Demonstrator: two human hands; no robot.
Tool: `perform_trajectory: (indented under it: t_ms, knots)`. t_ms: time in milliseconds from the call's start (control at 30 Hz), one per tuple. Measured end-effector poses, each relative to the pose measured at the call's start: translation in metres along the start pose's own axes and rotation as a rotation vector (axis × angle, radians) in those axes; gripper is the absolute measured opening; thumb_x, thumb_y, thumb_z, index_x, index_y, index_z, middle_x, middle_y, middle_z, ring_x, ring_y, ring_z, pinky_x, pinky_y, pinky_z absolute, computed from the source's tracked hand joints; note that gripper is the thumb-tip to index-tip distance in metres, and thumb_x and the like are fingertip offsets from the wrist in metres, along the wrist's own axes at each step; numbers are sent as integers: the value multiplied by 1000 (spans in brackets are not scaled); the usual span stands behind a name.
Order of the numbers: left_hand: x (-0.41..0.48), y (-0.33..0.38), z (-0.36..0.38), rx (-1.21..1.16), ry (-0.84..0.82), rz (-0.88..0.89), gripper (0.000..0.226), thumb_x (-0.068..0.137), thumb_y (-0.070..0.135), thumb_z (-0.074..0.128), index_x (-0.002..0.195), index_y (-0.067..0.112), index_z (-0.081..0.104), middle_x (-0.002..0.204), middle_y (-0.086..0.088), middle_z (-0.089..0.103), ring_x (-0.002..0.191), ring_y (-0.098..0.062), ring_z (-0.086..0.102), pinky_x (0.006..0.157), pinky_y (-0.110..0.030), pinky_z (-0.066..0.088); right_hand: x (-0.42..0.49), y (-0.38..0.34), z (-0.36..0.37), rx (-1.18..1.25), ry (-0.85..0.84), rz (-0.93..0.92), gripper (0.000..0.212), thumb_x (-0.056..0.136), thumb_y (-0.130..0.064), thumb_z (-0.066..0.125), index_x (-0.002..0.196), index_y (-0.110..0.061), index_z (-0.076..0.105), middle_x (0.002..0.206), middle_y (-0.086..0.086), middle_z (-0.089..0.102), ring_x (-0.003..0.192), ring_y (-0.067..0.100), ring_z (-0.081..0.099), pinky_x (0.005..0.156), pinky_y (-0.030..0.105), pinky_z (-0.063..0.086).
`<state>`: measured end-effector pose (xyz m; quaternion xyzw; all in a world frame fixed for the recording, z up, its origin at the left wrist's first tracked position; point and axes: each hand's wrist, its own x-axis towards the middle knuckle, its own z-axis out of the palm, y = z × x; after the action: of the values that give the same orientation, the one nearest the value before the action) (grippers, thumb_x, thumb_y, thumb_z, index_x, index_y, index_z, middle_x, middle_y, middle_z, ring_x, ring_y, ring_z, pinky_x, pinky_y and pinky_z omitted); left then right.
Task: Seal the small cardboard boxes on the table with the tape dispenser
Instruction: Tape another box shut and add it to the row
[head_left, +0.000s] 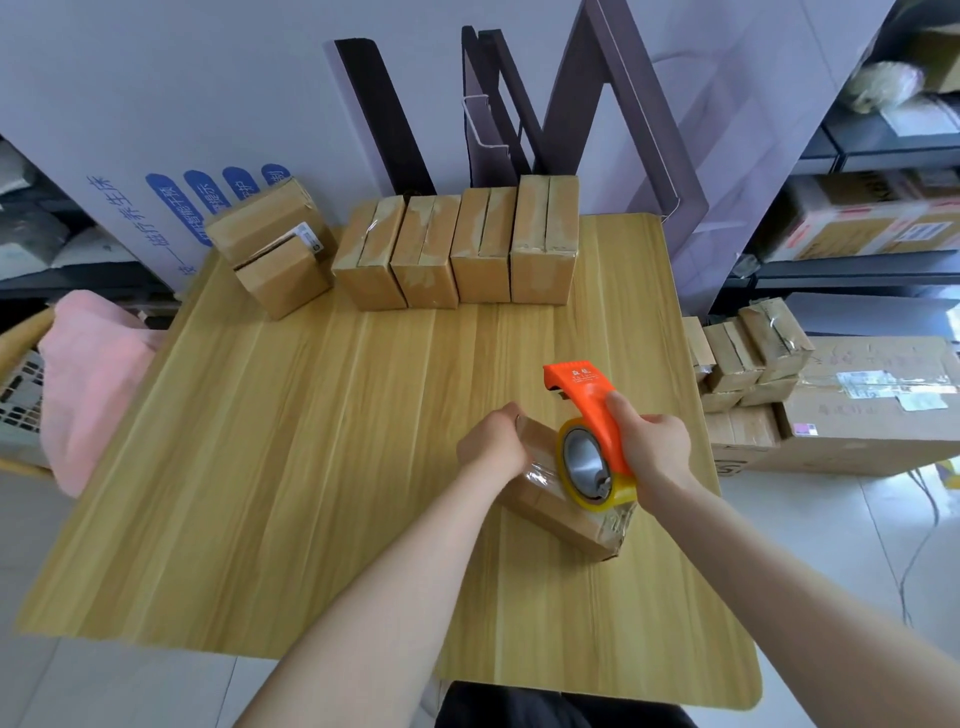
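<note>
Left grip (493, 441) clasps the box (550, 512) at its far end; right grip (655, 447) grasps the tape dispenser (592, 400) over the near end, along its length

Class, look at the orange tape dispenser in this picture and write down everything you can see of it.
The tape dispenser has an orange plastic body with a curved grip and a flat nose pointing up and away from the person. It carries a roll of clear, yellowish tape on a silvery hub. The right hand grips its handle. It is tilted, its roll end resting on the near end of a small cardboard box.
</note>
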<state>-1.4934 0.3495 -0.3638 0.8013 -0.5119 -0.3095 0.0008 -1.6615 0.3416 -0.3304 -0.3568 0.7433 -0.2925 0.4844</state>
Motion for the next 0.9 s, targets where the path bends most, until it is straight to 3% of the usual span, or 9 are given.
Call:
perform_trajectory:
  t_ms: [100, 200, 300, 400, 467, 600, 733, 800, 900]
  knots:
    - [5, 8, -11, 85, -135, 1, 31, 86, 20, 51, 114, 32, 49, 106, 3, 64, 88, -22, 63, 59, -22, 38, -3, 0, 2, -23, -1, -26, 53, 81, -55, 62, 54, -11, 48, 47, 3, 45, 43, 19, 44, 48, 28, 38]
    - [5, 5, -9, -2, -142, -12, 61, 87, 22, 56, 140, 41, 34, 131, 6, 55, 111, -22, 59, 76, -26, 43, -4, 1, 4, -39, -8, -50, 54, 80, -56, 61, 55, -11, 47, 49, 5, 45, 45, 20, 43, 49, 28, 36]
    - [-22, -15, 8, -282, 287, 18, 81, 80, 23, 73, 147, 32, 29, 145, 5, 41, 129, -19, 45, 95, -33, 42, -4, 2, 3, -51, -18, -56, 53, 81, -57, 61, 59, -10, 49, 53, 7, 47, 47, 20, 44, 50, 28, 37]
    - [-56, -34, 45, -555, 676, 19, 56, 78, 20, 76, 129, 21, 54, 129, 3, 54, 121, -19, 50, 94, -28, 40, -3, 2, 3, -62, -27, -58, 53, 81, -57, 61, 60, -9, 54, 51, 6, 49, 44, 19, 46, 48, 27, 39]
    - [-68, -38, 62, -620, 655, -9, 38, 84, 24, 71, 120, 20, 61, 120, 5, 60, 113, -19, 55, 89, -25, 39, -3, 1, 3, -76, -37, -64, 53, 80, -58, 61, 59, -9, 53, 50, 5, 48, 44, 19, 45, 47, 26, 37]
    - [-61, -41, 63, -535, 524, -97, 34, 89, 37, 61, 121, 24, 62, 115, 4, 66, 108, -20, 59, 86, -33, 46, -2, 1, 3, -89, -32, -72, 54, 81, -58, 61, 56, -10, 52, 48, 4, 48, 43, 18, 46, 46, 25, 37]
    - [-58, -51, 61, -549, 384, -310, 59, 81, 62, 59, 120, 18, 62, 115, -4, 67, 106, -28, 61, 77, -31, 44, -4, 0, 5, -107, -38, -96, 54, 81, -57, 61, 55, -11, 48, 47, 2, 45, 42, 17, 43, 46, 24, 35]
    - [-66, -51, 68, -711, 490, -396, 78, 72, 63, 70, 129, 12, 51, 123, -7, 57, 112, -28, 55, 84, -34, 43, -5, 0, 5, -117, -32, -103, 56, 82, -56, 61, 51, -12, 45, 41, -1, 42, 39, 16, 41, 44, 23, 34]
    - [-70, -44, 79, -895, 625, -447, 69, 69, 54, 78, 118, 10, 57, 113, -3, 57, 105, -23, 55, 89, -38, 46, -4, 0, 5, -107, -30, -103, 57, 82, -56, 62, 49, -13, 44, 40, -2, 41, 38, 15, 40, 43, 23, 33]
